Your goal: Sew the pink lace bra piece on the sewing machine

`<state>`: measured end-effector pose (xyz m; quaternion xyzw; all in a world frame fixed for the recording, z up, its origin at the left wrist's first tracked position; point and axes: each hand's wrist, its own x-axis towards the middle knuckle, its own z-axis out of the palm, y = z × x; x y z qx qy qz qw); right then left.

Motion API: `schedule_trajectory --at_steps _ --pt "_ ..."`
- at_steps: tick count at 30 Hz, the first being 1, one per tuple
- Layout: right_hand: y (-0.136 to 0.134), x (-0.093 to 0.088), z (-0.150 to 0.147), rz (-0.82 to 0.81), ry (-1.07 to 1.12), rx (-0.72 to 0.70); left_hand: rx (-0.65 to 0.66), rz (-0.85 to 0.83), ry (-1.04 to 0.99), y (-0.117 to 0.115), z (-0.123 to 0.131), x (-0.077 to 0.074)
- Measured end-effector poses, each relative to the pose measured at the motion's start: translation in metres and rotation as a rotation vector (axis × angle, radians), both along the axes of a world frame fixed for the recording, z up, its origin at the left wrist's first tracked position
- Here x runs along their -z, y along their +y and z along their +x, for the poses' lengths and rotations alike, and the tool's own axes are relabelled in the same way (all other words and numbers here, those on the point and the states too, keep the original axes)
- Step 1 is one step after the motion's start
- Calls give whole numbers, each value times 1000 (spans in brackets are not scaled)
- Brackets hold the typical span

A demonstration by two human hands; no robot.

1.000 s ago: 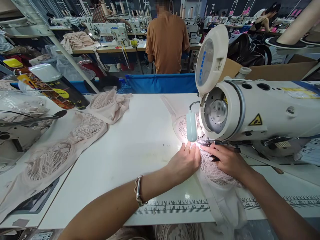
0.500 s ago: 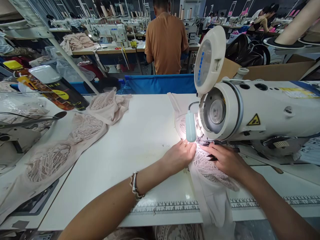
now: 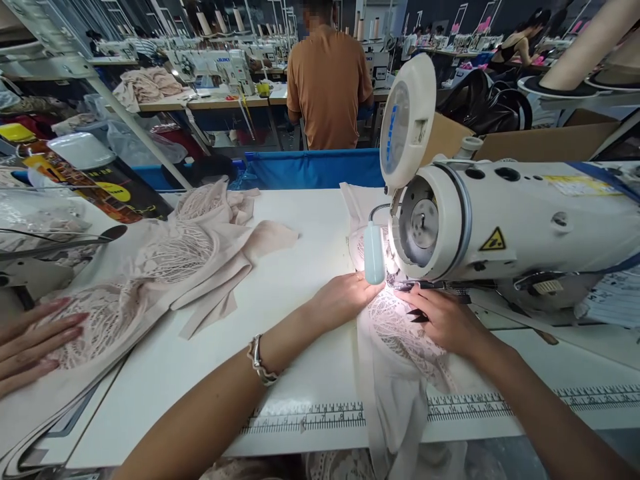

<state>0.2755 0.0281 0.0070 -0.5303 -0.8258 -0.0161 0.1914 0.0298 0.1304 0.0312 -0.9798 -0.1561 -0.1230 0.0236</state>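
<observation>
Under the sewing machine (image 3: 500, 220) — both hands flat on lace fabric (image 3: 400, 333).

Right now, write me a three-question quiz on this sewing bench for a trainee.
1. True or false: the left hand and the right hand both rest on the lace cloth at the sewing machine.
2. The printed ruler runs along which edge of the table? A) the near edge B) the far edge C) the left edge
3. Fill in: the bracelet sits on the ___ wrist.
Key: 1 true; 2 A; 3 left.
</observation>
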Motion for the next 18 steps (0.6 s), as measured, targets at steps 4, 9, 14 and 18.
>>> schedule_trajectory --at_steps 4,9,14,18 --pt "0 0 -3 -23 46 13 -116 -38 -52 -12 5 -10" --pt "1 4 0 -17 94 4 -198 -126 -118 -71 26 3" --pt "-3 2 3 -56 128 60 -163 -52 30 -84 31 15" --pt "-6 0 3 -17 147 41 -132 -189 -17 -67 25 10"
